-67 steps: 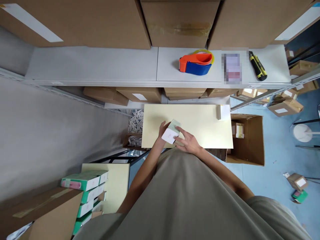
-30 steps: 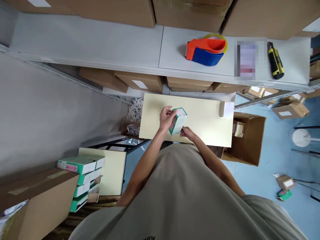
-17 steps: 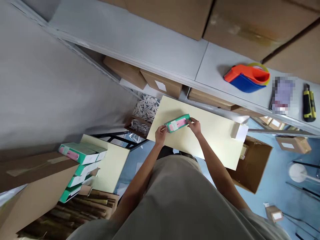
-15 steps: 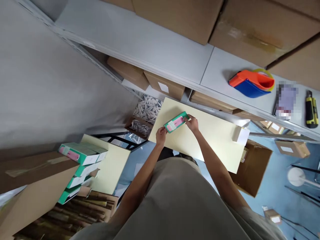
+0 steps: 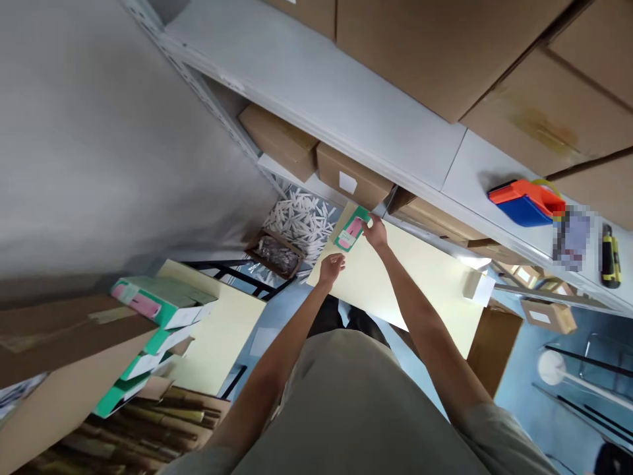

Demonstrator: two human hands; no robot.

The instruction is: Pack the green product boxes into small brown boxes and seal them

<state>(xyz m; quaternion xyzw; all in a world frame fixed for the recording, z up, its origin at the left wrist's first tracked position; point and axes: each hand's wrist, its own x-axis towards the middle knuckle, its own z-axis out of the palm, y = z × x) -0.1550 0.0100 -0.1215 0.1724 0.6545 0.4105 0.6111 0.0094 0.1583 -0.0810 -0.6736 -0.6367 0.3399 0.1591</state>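
A slim green box (image 5: 345,239) with a pink panel and a pale label lies at the left end of the cream tabletop (image 5: 420,280). My right hand (image 5: 376,232) grips its upper right edge, with the fingertips partly hidden. Just below the box's near end is my left hand (image 5: 331,268), apart from it, its fingers loosely bent and holding nothing I can see.
Similar green boxes (image 5: 165,300) are stacked at the left beside a cardboard flap. A shelf (image 5: 316,86) crosses above the table, carrying cartons, an orange-and-blue tape dispenser (image 5: 527,201) and a yellow-black cutter (image 5: 610,257). A small white box (image 5: 479,288) stands at the table's right end.
My left hand has let go of the green box and sits below it. The box has turned more upright in view and moved to the table's far left end, with my right hand still on it.
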